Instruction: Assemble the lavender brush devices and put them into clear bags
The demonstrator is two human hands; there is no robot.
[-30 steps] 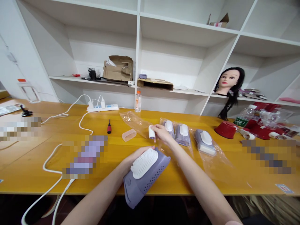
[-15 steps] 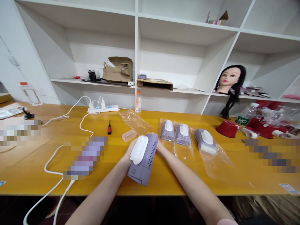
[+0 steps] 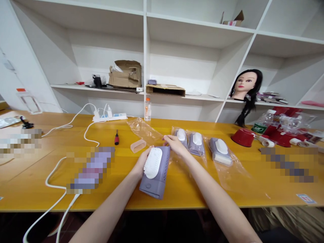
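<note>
The lilac housing (image 3: 157, 179) is matt plastic, finely perforated, and carries a smooth white plastic cap (image 3: 153, 163). Toward three o'clock, the clear plastic bags (image 3: 229, 177) look thin and glossy, and a red pot (image 3: 243, 137) has a shiny plastic finish. The worktop (image 3: 177, 199) is smooth, glossy yellow, like varnished wood. At eleven o'clock, a carton (image 3: 125, 75) of rough brown cardboard sits on a smooth white laminate shelf (image 3: 76, 86).
</note>
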